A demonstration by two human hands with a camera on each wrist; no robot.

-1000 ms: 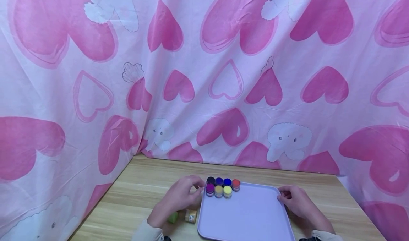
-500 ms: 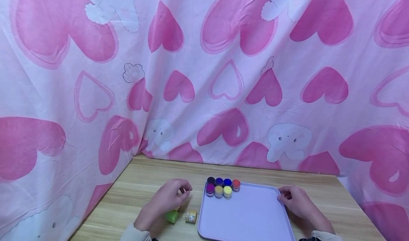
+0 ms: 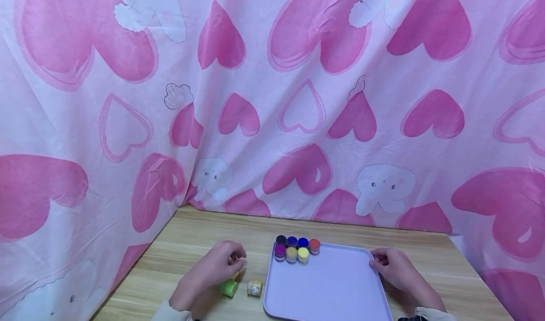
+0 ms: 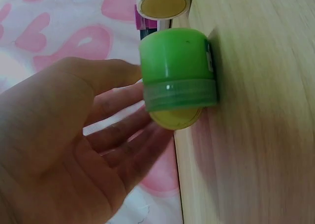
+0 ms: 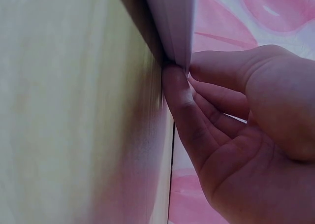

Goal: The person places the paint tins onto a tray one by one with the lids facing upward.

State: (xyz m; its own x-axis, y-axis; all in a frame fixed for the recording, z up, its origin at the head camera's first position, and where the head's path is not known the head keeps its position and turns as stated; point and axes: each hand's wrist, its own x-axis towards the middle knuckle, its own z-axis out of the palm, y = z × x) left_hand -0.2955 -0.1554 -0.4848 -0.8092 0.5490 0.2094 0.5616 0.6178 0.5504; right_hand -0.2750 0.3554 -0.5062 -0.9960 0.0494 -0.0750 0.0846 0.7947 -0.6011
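My left hand (image 3: pixel 215 265), fingers loosely bent and holding nothing, hovers left of the lilac tray (image 3: pixel 328 288). Below it lies a small green paint jar (image 3: pixel 229 288) on its side. In the left wrist view, the fingers reach behind the green jar (image 4: pixel 177 56), close to a yellow-lidded jar (image 4: pixel 176 119) partly hidden by it. A gold paint jar (image 3: pixel 254 288) lies between that hand and the tray. With thumb and finger, my right hand (image 3: pixel 393 268) pinches the tray's far right corner; the right wrist view shows the tray's rim (image 5: pixel 177 32) between them.
Several paint jars stand in two rows at the tray's far left corner, among them a red one (image 3: pixel 314 246), a magenta one (image 3: pixel 279 252) and a yellow one (image 3: pixel 303 255). A heart-patterned curtain (image 3: pixel 298 169) borders the wooden table (image 3: pixel 204 226) at the back and left.
My left hand has moved away from the tray's left edge, leftward and slightly nearer, to above the green jar. My right hand and the tray have stayed put.
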